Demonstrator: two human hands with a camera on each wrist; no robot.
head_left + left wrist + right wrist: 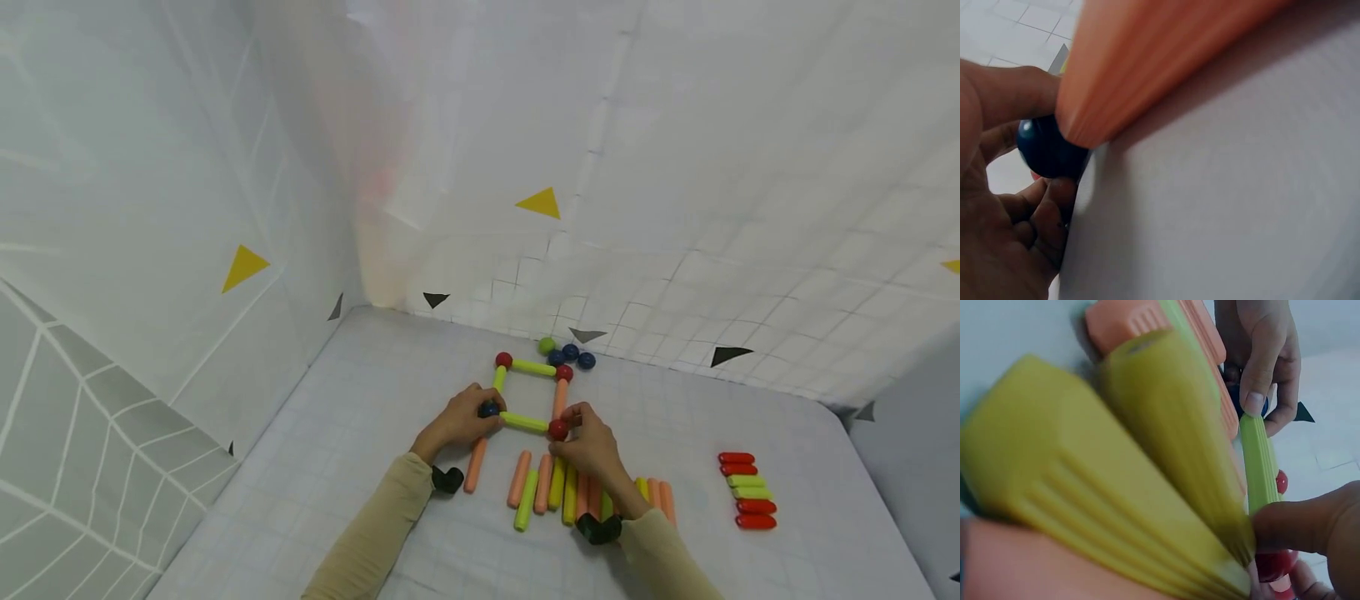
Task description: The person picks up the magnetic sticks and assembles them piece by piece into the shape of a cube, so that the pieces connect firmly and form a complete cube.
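Four coloured sticks form a square joined at the corners by balls. At its near left corner my left hand (462, 418) grips a blue ball (488, 409), also seen between thumb and fingers in the left wrist view. My right hand (594, 448) pinches a red ball (557, 430) at the near right corner. A lime stick (523, 422) runs between these two balls. Behind stand a red ball (503, 360) and another red ball (564, 373), with a lime stick (534, 367) between them. An orange stick (560, 398) forms the right side; the lime left side is partly hidden.
Loose orange, yellow and lime sticks (570, 493) lie in front, some under my right wrist. A single orange stick (476, 465) lies near my left wrist. Blue balls (587, 361) and a green ball (547, 345) sit behind. Short red and lime pieces (755, 507) lie right.
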